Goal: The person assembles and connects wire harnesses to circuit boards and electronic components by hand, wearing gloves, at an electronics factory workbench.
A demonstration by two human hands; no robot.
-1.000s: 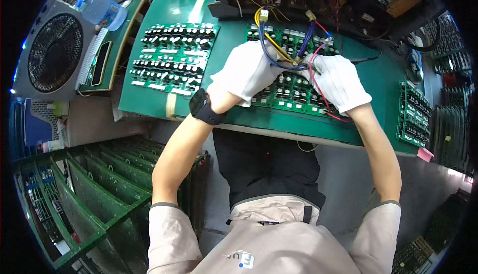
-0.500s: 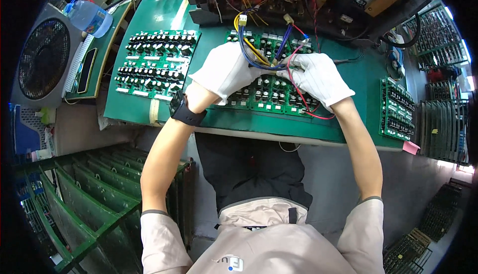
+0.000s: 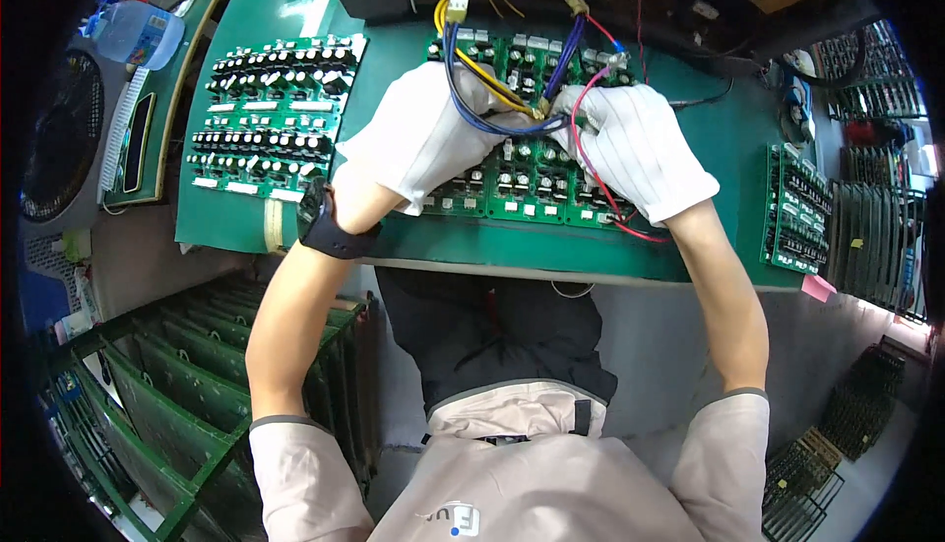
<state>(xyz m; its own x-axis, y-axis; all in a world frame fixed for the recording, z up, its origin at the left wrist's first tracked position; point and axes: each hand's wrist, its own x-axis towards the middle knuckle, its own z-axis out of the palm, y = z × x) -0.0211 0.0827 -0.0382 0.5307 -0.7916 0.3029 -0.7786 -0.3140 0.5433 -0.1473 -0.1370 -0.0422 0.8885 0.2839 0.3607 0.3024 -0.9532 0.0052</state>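
My left hand (image 3: 428, 133) and my right hand (image 3: 635, 143), both in white gloves, meet over a green circuit board panel (image 3: 532, 209) packed with small components. Their fingertips close around a small pale wire connector (image 3: 539, 109), partly hidden by the gloves. Yellow and blue wires (image 3: 459, 99) loop up from it to a white plug (image 3: 457, 7). A purple wire bundle (image 3: 564, 62) rises to another pale plug (image 3: 576, 0). A pink-red lead (image 3: 583, 153) curves across my right fingers and down onto the panel.
More circuit boards (image 3: 274, 114) lie on the green mat (image 3: 413, 245) at left, others (image 3: 799, 209) at right. A dark equipment housing (image 3: 413, 0) with wiring stands behind. Left are a fan (image 3: 61, 138), a phone (image 3: 139, 143), a water bottle (image 3: 143, 32) and a green metal rack (image 3: 197, 463).
The view has shifted slightly, so the bench boards sit further left. My hands stay together at the connector, with the wire loop a little lower and wider between them.
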